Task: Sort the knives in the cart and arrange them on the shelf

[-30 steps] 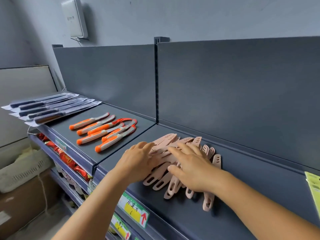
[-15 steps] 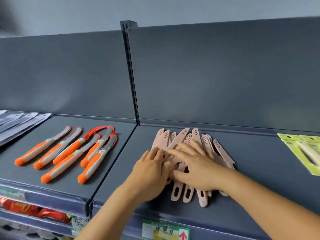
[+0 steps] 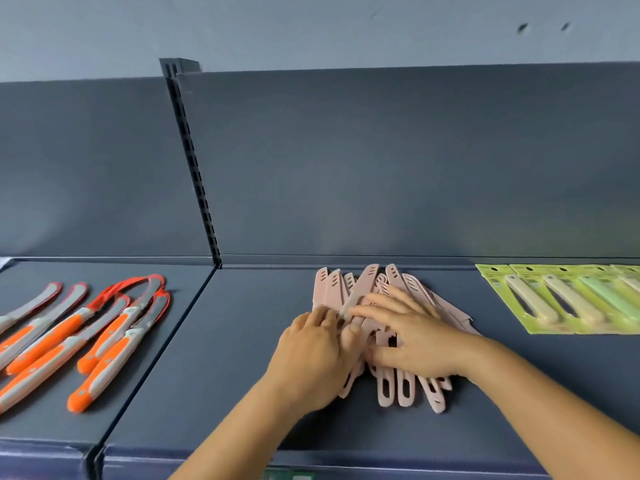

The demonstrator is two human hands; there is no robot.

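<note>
Since shelf (image 3: 263,358) groups knives by kind, we keep pink knives (image 3: 388,292) heaped mid-shelf, between orange knives (image 3: 104,337) and green packs (image 3: 561,299). Right hand (image 3: 412,337) spread flat, pinning heap; left hand (image 3: 311,355) pinching one knife, likely to straighten.

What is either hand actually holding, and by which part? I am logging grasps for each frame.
The left hand pinches one pink sheathed plastic knife at mid-length, where sheath nears handle. The right hand lies flat on the pile, gripping nothing.
</note>
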